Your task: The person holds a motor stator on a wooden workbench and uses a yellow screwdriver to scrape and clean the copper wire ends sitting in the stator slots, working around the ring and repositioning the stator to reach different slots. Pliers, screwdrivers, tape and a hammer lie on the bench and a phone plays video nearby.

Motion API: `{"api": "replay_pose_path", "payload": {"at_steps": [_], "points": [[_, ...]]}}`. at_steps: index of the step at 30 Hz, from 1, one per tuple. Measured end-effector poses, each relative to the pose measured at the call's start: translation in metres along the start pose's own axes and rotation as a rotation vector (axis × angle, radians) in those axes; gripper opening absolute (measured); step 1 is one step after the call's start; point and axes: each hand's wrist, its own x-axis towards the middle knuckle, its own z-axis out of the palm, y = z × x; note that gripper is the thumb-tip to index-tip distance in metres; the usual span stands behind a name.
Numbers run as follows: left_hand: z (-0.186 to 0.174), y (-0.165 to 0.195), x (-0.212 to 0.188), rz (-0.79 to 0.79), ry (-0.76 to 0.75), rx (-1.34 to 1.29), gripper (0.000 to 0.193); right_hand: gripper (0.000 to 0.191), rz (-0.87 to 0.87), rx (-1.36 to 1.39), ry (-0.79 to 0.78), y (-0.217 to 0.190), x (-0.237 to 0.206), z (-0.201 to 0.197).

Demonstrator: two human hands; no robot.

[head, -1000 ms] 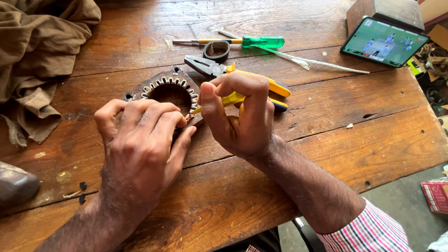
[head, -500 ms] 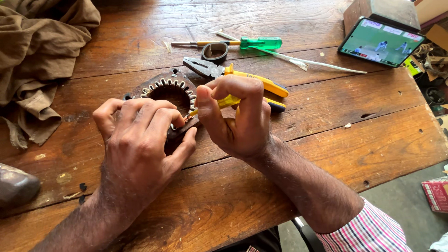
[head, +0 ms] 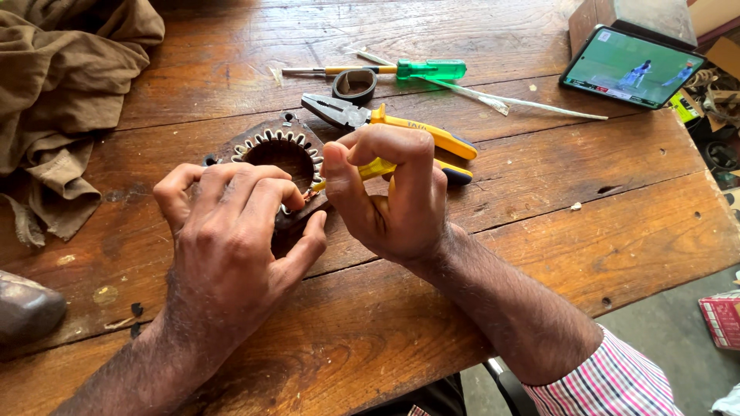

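Observation:
A dark round motor stator [head: 270, 150] with a ring of pale slot liners lies on the wooden table [head: 539, 192]. My left hand [head: 231, 231] rests on its near side, fingers curled over the rim and pressing it down. My right hand [head: 385, 192] grips a thin tool with a yellow handle [head: 375, 168], its tip pointing into a slot at the stator's right near edge, next to my left fingertips. The tool's tip is hidden between the fingers.
Yellow-handled pliers [head: 393, 127] lie just behind my right hand. Farther back are a green-handled screwdriver [head: 408, 69], a small black ring [head: 354, 85] and a long pale strip [head: 509, 100]. A phone [head: 632, 68] leans at the back right; brown cloth [head: 62, 92] sits at left.
My right hand has shifted slightly left and lower, bringing the yellow tool closer to the stator's rim. My left hand stays pressed on the stator.

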Motion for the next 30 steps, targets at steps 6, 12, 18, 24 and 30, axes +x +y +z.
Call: {"api": "replay_pose_path", "payload": {"at_steps": [6, 12, 18, 24, 30], "points": [[0.0009, -0.0006, -0.0021, 0.014, -0.002, 0.019, 0.027, 0.029, -0.006, -0.013, -0.006, 0.0004, -0.0002, -0.0002], [0.0024, 0.0006, -0.0022, 0.030, -0.003, 0.055, 0.027, 0.030, -0.010, 0.000, 0.001, -0.0002, 0.0011, 0.0001], [0.0015, 0.0029, -0.0030, -0.010, -0.003, -0.008, 0.023, 0.031, -0.037, -0.031, -0.008, -0.0023, 0.0018, -0.0010], [-0.0002, 0.0040, -0.0029, -0.046, 0.000, -0.064, 0.020, 0.033, -0.023, -0.018, 0.002, -0.0026, 0.0010, 0.0019], [0.0000, 0.0055, -0.0033, -0.097, -0.021, -0.070, 0.018, 0.034, -0.002, 0.010, -0.001, -0.0022, -0.0006, 0.0045]]}}
